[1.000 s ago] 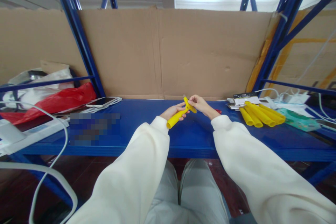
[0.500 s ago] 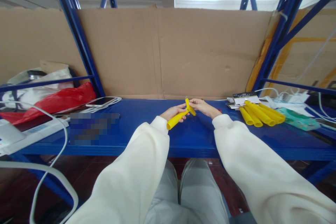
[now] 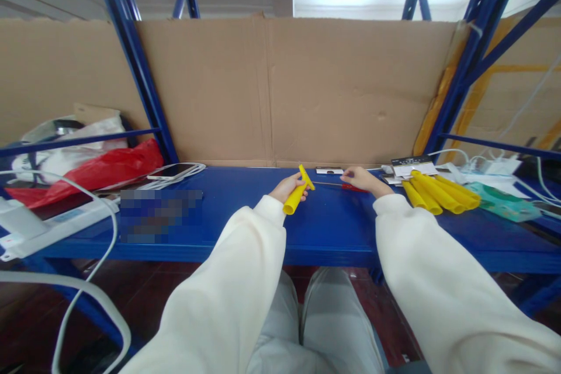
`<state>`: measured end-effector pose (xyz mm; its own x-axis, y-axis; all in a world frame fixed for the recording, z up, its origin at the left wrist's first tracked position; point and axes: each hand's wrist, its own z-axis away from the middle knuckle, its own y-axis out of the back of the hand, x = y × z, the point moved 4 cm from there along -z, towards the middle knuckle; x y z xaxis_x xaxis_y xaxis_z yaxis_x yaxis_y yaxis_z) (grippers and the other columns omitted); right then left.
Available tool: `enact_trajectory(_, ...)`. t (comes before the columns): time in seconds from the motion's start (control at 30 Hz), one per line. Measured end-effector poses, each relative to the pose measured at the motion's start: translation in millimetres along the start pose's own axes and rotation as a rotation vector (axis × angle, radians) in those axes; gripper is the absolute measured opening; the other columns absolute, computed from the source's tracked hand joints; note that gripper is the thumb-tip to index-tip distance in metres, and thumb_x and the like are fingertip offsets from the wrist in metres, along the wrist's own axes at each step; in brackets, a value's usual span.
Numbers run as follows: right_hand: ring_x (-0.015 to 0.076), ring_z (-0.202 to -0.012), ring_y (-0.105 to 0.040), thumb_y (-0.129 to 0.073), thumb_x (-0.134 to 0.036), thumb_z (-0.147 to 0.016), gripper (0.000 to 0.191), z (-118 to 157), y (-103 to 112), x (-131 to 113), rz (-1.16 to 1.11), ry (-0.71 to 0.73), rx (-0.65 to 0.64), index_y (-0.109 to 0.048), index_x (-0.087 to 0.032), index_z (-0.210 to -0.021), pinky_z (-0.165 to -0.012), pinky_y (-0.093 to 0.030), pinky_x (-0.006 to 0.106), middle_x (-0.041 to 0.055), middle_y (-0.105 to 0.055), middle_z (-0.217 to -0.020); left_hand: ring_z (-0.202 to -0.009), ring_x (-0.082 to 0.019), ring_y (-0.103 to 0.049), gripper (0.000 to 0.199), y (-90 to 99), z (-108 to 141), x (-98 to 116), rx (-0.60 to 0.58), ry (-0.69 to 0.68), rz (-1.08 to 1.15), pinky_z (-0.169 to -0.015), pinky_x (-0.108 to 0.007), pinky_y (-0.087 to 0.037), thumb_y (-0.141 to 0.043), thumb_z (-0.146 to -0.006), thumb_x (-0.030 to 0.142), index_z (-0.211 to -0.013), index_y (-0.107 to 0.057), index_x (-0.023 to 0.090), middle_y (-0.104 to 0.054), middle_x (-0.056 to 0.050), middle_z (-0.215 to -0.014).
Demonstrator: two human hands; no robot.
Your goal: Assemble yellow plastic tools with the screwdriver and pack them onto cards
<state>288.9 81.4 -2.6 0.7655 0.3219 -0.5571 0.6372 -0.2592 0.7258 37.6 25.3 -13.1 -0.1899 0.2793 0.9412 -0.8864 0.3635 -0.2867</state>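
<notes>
My left hand is closed around a yellow T-shaped tool with a hollow, tube-like handle. Its crosspiece points up and away, and the open end of the handle faces me. Over to the right, my right hand is just above a screwdriver with a red handle and a thin shaft, lying on the blue table. The right fingers are loosely curled and slightly apart, with nothing visible in them; whether they touch the handle is unclear. A small white-and-black flat item rests behind the shaft.
Several yellow tubular handles lie at the right, beside a black-and-white card and a green packet. A phone, a red bag and a white power strip are at the left. Cardboard stands behind.
My right hand has left the yellow tool and moved right, to the screwdriver. My left hand keeps the tool, which is turned a little more upright. The flat item and the shaft are now uncovered.
</notes>
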Motion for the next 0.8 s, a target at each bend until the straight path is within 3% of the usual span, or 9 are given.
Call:
enact_trajectory(0.1,0.0200,-0.067,-0.064,-0.078,-0.043,-0.070,0.025,8.6,2.9,19.6,0.085,0.005,-0.143,-0.068,-0.020,-0.066,-0.069,-0.052,0.032,0.0053,-0.071,-0.069,-0.044,-0.010,-0.049,0.065,2.3,-0.9,0.6,0.047,-0.021,-0.028,-0.039,-0.016,-0.038,-0.040,-0.095,0.006,-0.155,-0.025,0.024,-0.057,0.001,-0.069)
enact_trajectory(0.17,0.0195,-0.065,-0.064,-0.079,-0.042,-0.069,0.024,12.4,2.2,24.4,0.087,0.040,-0.173,-0.069,-0.020,-0.066,-0.066,-0.052,0.031,0.0047,-0.072,-0.069,-0.044,-0.010,-0.049,0.066,4.1,-1.8,1.1,0.068,-0.035,-0.049,-0.040,-0.017,-0.039,-0.042,-0.094,0.007,-0.156,-0.025,0.024,-0.058,0.001,-0.070)
enact_trajectory(0.53,0.0207,-0.076,-0.065,-0.074,-0.041,-0.078,0.020,10.3,-16.6,22.6,0.251,0.026,-0.148,-0.069,-0.022,-0.077,-0.078,-0.050,0.034,0.0066,-0.072,-0.079,-0.044,-0.010,-0.049,0.071,10.5,-3.3,0.3,0.151,-0.107,-0.147,-0.041,-0.018,-0.040,-0.049,-0.092,0.006,-0.157,-0.030,0.028,-0.057,0.002,-0.069)
enact_trajectory(0.8,0.0220,-0.074,-0.064,-0.065,-0.031,-0.083,0.012,16.7,2.8,15.0,0.142,0.037,-0.013,-0.065,-0.021,-0.076,-0.075,-0.050,0.033,0.0073,-0.071,-0.076,-0.044,-0.009,-0.053,0.075,19.9,-9.1,-1.0,0.202,-0.133,-0.124,-0.040,-0.018,-0.044,-0.057,-0.090,0.012,-0.158,-0.029,0.028,-0.058,0.001,-0.073)
